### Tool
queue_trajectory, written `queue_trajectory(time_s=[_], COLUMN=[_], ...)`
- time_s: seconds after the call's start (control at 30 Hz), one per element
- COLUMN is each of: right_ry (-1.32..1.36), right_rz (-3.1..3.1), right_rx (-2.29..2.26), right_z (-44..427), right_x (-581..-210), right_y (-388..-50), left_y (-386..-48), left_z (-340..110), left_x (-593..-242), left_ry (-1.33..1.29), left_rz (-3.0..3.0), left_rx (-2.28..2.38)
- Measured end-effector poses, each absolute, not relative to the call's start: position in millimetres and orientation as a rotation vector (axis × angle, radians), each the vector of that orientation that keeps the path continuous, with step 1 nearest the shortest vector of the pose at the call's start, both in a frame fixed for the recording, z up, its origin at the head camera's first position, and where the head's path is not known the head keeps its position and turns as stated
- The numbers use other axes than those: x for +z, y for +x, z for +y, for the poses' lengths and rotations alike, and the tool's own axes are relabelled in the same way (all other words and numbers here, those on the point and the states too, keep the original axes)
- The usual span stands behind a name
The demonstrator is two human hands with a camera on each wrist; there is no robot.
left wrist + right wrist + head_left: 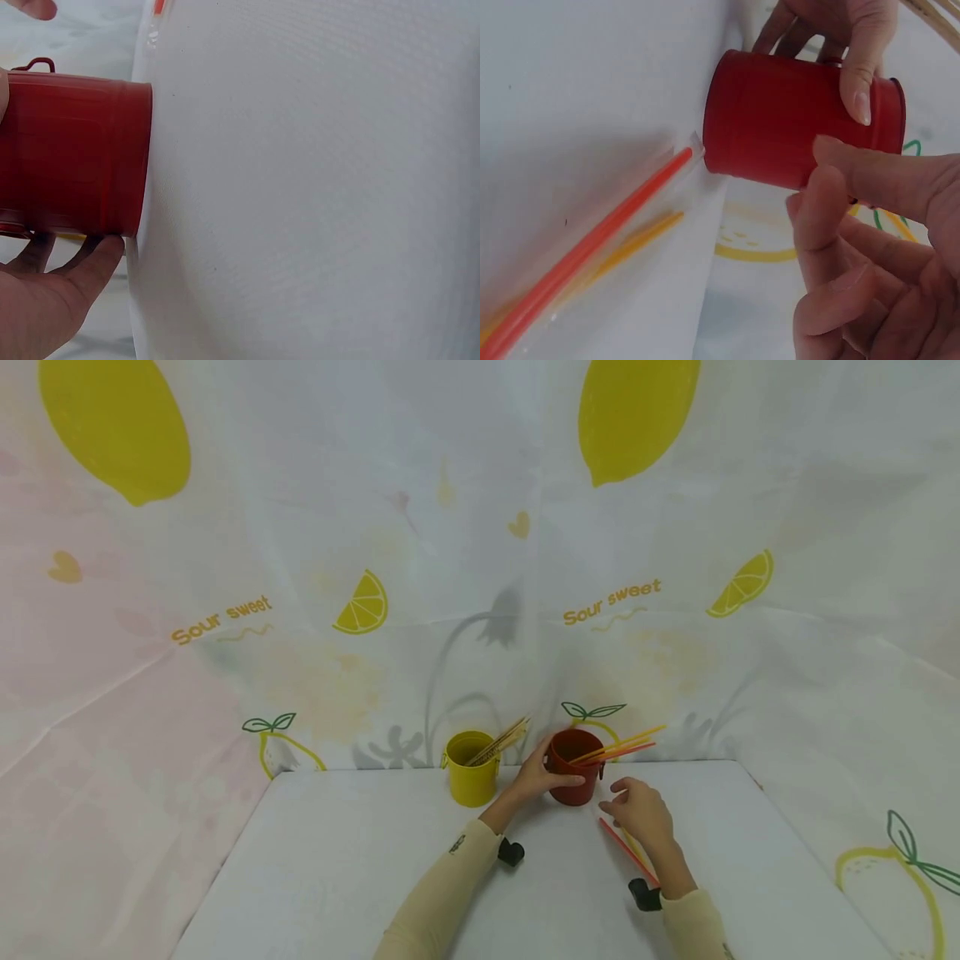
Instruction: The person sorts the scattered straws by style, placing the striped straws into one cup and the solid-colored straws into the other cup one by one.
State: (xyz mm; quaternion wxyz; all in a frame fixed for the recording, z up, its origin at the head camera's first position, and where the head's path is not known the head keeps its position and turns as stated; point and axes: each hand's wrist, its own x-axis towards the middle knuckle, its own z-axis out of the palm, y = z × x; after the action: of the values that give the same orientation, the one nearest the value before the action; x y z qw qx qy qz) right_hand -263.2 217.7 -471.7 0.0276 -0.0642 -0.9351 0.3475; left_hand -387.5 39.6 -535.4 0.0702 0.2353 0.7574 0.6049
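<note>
My left hand [534,779] grips a small red metal bucket [573,795] standing upright at the back of the table, its thumb across the front. Orange and red straws [633,743] lean out over the bucket's right rim. To the right of the bucket is my right hand [877,262], its fingers loosely bent with nothing between them. Beneath that hand a red straw [592,244] and a yellow straw [634,244] lie on the table, with some clear plastic around them. The left wrist view shows the bucket's side and part of the left hand [52,292].
Left of the red bucket stands a yellow bucket [472,785] with several thin wooden sticks [504,743] leaning to the right. The white table [337,860] meets a lemon-print cloth [465,568] behind it. Black wrist cameras [511,852] sit by both sleeves.
</note>
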Motion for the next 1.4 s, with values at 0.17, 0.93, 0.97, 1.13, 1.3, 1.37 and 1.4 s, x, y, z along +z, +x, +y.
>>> queue_trajectory(time_s=[0.17,0.93,0.97,1.13,1.3,1.37,1.4], right_ry=[-0.201,-0.129,-0.122,-0.103,-0.080,-0.071,-0.067], right_rz=[-2.965,-3.217,-3.220,-3.245,-3.272,-3.269,-3.265], right_rx=[1.029,0.636,0.620,0.580,0.523,0.501,0.488], right_z=[220.1,230.2,230.8,232.4,234.0,234.9,235.4], right_x=[-470.6,-472.4,-473.2,-475.0,-476.3,-477.6,-478.4], right_y=[-259.6,-244.1,-242.8,-239.3,-237.3,-236.6,-236.0], left_y=[-388.8,-384.5,-383.8,-381.6,-382.8,-383.5,-383.1], left_z=[39.7,39.5,39.4,39.7,40.3,40.3,40.2], left_x=[-537.1,-533.5,-533.2,-531.5,-532.5,-532.9,-532.8], left_ry=[0.709,0.687,0.684,0.668,0.647,0.639,0.637], left_rz=[2.272,2.264,2.265,2.271,2.268,2.271,2.270], left_rx=[1.821,1.825,1.825,1.843,1.849,1.843,1.840])
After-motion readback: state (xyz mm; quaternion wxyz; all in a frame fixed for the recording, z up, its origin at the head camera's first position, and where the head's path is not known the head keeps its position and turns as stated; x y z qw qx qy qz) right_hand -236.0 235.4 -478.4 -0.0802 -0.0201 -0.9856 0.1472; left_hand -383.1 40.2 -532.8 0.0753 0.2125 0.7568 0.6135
